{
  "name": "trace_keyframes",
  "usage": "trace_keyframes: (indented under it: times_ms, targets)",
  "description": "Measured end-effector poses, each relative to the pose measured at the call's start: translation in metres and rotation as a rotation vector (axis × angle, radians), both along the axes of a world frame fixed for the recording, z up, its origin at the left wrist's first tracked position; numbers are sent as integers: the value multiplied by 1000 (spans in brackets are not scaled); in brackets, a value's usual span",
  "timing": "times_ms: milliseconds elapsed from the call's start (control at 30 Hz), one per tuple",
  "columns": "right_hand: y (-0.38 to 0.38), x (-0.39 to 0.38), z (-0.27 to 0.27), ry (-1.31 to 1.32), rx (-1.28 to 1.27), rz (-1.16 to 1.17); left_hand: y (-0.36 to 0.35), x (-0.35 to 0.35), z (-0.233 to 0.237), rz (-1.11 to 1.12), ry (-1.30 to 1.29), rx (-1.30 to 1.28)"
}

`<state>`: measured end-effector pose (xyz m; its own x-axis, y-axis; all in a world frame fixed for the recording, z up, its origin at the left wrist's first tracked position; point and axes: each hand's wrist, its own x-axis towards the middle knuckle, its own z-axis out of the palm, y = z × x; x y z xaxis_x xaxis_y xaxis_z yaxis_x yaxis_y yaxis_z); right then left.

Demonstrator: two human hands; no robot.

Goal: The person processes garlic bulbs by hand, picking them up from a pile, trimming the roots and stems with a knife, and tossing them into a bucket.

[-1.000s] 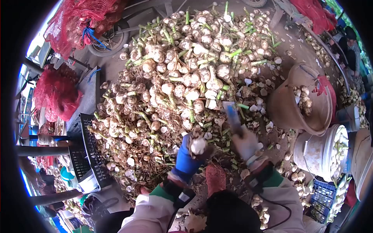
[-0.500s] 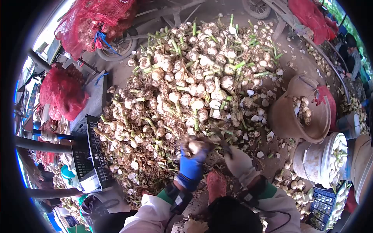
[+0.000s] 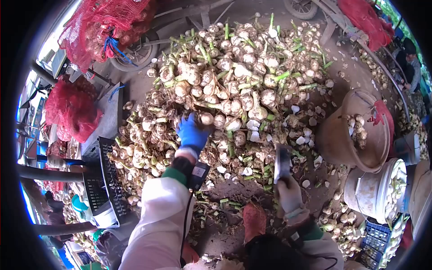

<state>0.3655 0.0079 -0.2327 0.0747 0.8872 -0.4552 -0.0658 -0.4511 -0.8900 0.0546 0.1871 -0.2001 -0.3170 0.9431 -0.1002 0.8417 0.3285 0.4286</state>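
Note:
A big heap of garlic bulbs (image 3: 234, 76) with green cut stems fills the middle of the view. My left hand (image 3: 192, 132), in a blue glove, reaches into the heap's near left side; its fingertips are among the bulbs, and what they touch is partly hidden. My right hand (image 3: 290, 193), in a pale glove, is closed round the handle of a broad-bladed knife (image 3: 282, 162), whose blade points away from me at the heap's near right edge. Peeled white scraps and cut stems lie about the blade.
A tan basket (image 3: 330, 135) with some bulbs stands at right, above a white bucket (image 3: 366, 191) and a blue crate (image 3: 375, 240). A black crate (image 3: 108, 180) and red net sacks (image 3: 74, 108) are at left. A person (image 3: 409, 67) is at far upper right.
My left hand has moved up and left from near my body into the heap, no longer holding the bulb in front. My right hand has moved slightly right, the blade now clearly seen.

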Motion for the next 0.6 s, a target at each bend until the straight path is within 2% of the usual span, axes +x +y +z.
trace_keyframes:
  times_ms: [33,67,100,167,200,233,267,300,333,367,400,433,467,500,567,600]
  targets:
    - [5,-10,3,70,7,12,-31,8,-6,-178,337,462]
    - [13,-21,7,159,-47,-11,-54,13,-8,-319,35,497]
    - [21,-29,17,159,-51,-22,-90,42,26,-274,-577,210]
    - [27,-42,37,329,-65,108,-145,73,-32,-780,-209,354]
    - [25,-52,33,203,150,177,-179,101,-36,-447,-1101,136]
    - [23,-58,28,75,367,246,-182,104,-29,-445,-1109,132]
    - [32,-48,42,-295,576,365,-180,106,-18,-298,-1131,78]
    - [36,-45,71,-627,617,330,-175,107,-7,-151,-1145,28]
    - [45,-38,62,-798,522,342,-173,105,-1,-4,-1152,-13]
    - [54,-28,44,-964,426,350,-171,101,0,-7,-1150,-1]
    - [56,-27,42,-1092,486,352,-167,95,-1,-59,-1017,1]
    - [49,-28,43,-1091,501,346,-161,91,-3,-109,-882,5]
    - [38,-36,74,-1033,684,464,-159,91,-5,-369,-620,350]
    - [28,-45,93,-963,851,583,-162,89,-28,-367,-620,341]
    - [23,-62,99,-950,1101,717,-169,80,-117,-283,-1198,134]
    - [21,-67,90,-1129,1220,649,-165,82,-123,-226,-1483,33]
